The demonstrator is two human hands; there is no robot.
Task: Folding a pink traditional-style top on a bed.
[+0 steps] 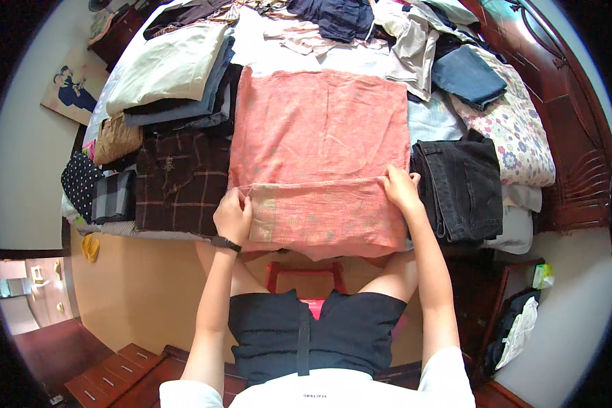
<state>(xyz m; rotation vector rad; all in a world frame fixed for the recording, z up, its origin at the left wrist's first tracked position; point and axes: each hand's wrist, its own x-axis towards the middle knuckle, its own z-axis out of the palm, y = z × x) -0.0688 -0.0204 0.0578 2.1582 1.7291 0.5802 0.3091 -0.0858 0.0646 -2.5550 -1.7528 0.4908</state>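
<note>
The pink cloth point(319, 126) lies on the bed point(247, 41) in front of me, between my two hands and spreading well beyond them to the far side. My left hand point(233, 219) pinches its left edge, and my right hand point(402, 188) grips its right edge, a little farther off. A fold crosses it from hand to hand. The brown shirt point(181, 182) lies just left, the black jeans point(459, 189) just right.

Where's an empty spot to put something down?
A narrow strip of white sheet behind the pink cloth, between cream clothes and grey shirt. Crowded beside the cloth: checked shirt left, black jeans right. Floor near the yellow slippers looks open.
</note>
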